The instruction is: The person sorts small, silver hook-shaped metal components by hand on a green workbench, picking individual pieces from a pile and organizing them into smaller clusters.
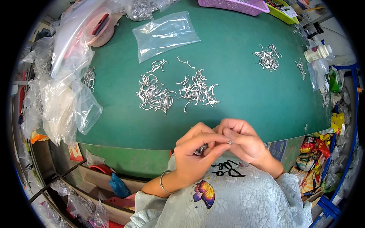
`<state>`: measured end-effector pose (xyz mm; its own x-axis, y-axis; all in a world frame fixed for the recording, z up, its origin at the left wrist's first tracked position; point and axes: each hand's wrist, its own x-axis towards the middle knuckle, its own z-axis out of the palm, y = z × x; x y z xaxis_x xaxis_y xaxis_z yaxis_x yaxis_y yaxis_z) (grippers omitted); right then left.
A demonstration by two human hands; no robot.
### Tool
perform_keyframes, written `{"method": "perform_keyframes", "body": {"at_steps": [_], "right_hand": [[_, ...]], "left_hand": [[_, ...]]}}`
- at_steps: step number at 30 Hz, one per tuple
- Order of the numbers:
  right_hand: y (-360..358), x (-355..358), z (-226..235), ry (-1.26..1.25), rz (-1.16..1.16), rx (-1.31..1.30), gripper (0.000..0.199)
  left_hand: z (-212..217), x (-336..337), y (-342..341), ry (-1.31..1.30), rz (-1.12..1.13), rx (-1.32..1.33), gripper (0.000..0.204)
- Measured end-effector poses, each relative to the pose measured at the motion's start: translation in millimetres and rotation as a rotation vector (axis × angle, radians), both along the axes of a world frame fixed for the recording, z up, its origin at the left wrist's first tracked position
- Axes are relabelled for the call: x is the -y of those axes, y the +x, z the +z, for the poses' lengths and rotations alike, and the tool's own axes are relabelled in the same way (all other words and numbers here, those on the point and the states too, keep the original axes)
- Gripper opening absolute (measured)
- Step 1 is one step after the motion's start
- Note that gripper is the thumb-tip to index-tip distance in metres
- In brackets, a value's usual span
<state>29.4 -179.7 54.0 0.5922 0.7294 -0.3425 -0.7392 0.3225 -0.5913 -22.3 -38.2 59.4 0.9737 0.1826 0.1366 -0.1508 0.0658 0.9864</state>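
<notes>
My left hand (194, 154), with a bangle on its wrist, is closed at the near table edge, and silver metal pieces (200, 149) show in its palm. Its thumb and forefinger pinch a tiny silver bit (229, 142). Against those fingertips, my right hand (243, 140) pinches at the same spot; its fingers hide most of what is held. Beyond the hands lie two heaps of curved silver metal pieces, a left heap (154, 95) and a right heap (197, 90). A smaller heap (268, 59) lies farther right.
A clear plastic bag (165, 36) lies flat on the green table (235, 45). Piled plastic bags (61, 102) and a pink bowl (102, 36) line the left. At the far edge is a purple basket (235, 5); a white bottle (318, 53) lies right. Below left is an open drawer (125, 185).
</notes>
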Motion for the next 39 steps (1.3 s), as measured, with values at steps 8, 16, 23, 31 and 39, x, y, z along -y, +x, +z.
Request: {"method": "perform_keyframes", "body": {"at_steps": [8,16,23,31,39], "right_hand": [[1.6,1.6,-0.2,-0.282,-0.201,0.563,0.012],[39.6,7.4,-48.5,-0.983,-0.254,1.004,0.012],[47.0,-19.8,-72.3,-1.174,-0.141,1.427,0.018],[53.4,-4.2,-56.9,-1.036,-0.266,1.13,0.011],[46.5,1.7,-53.5,-0.752,-0.348,0.69,0.005]], "left_hand": [[-11.9,-1.9,1.9,-0.537,-0.111,-0.245,0.013],[-40.9,-13.2,10.3,-1.284,-0.215,-0.386,0.019],[-50.4,-1.0,10.8,-1.016,0.08,-0.541,0.017],[-55.7,0.9,12.7,-0.886,0.042,-0.541,0.019],[-54.8,2.0,11.8,-0.898,0.04,-0.475,0.018]]}}
